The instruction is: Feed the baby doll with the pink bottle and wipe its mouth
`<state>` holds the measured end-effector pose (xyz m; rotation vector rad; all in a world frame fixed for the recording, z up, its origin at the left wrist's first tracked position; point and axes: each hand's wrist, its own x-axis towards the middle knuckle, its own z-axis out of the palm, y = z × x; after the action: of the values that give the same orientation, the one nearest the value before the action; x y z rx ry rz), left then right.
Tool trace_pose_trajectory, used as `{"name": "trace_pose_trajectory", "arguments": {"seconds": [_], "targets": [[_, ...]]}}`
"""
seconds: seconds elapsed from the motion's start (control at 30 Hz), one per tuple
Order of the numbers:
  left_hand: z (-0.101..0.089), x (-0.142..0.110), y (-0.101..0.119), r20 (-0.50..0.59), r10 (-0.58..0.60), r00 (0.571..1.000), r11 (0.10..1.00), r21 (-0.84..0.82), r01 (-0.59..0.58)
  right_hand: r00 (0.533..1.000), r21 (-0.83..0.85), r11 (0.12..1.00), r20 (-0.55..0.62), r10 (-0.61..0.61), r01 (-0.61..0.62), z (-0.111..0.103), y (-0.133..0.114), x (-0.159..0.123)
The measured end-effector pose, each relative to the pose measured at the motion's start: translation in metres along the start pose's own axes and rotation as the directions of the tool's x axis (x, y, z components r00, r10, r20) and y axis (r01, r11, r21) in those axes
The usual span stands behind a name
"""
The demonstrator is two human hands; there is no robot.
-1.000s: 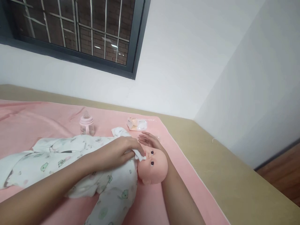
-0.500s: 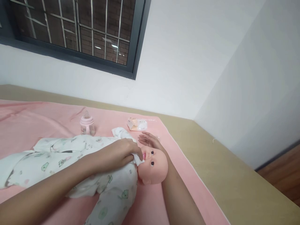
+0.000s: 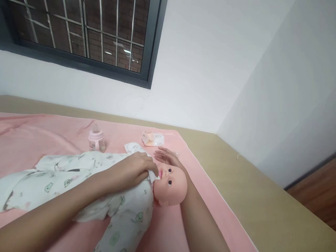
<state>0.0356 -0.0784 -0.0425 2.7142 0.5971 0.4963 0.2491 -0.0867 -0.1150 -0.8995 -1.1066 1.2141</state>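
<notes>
A baby doll (image 3: pixel 172 187) with a bald head lies on its back, its head to the right, in a white suit printed with green figures. My left hand (image 3: pixel 135 169) reaches across its chest, fingers closed on a white wipe (image 3: pixel 153 176). The wipe is pressed near the doll's mouth and chin. On the far side of the head rests my right hand (image 3: pixel 167 156), its fingers stretched out and loosely bent, holding nothing I can see. My right forearm runs along the crown of the head.
A pink baby bottle (image 3: pixel 96 139) stands beyond the doll's body. A small white and orange soft pack (image 3: pixel 153 139) lies past my right hand. Under everything is a pink cloth (image 3: pixel 170 227) on a wooden surface (image 3: pixel 252 189). A white wall and barred window rise behind.
Hardly anything differs. The whole view has shifted very slightly, and both hands keep their places at the doll's chin and head.
</notes>
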Motion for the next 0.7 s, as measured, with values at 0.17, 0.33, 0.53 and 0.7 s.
{"name": "trace_pose_trajectory", "arguments": {"seconds": [0.17, 0.33, 0.53, 0.7], "targets": [[0.001, 0.002, -0.001, -0.021, 0.007, 1.000, 1.000, 0.026, -0.006, 0.999, 0.015, 0.999, -0.018, 0.043, -0.043, -0.004, 0.004, 0.010], [0.002, 0.004, 0.000, -0.054, -0.012, 0.998, 0.997, 0.073, 0.016, 1.000, -0.050, 0.999, -0.012, -0.008, 0.008, 0.002, -0.004, 0.003], [0.005, 0.005, -0.003, -0.070, 0.013, 0.997, 0.994, 0.106, -0.005, 1.000, -0.029, 1.000, -0.005, -0.005, 0.005, -0.002, 0.001, -0.001], [0.009, 0.006, -0.005, -0.084, 0.013, 0.996, 0.995, 0.102, -0.004, 1.000, -0.032, 0.999, -0.014, 0.005, -0.006, -0.004, 0.006, 0.005]]}}
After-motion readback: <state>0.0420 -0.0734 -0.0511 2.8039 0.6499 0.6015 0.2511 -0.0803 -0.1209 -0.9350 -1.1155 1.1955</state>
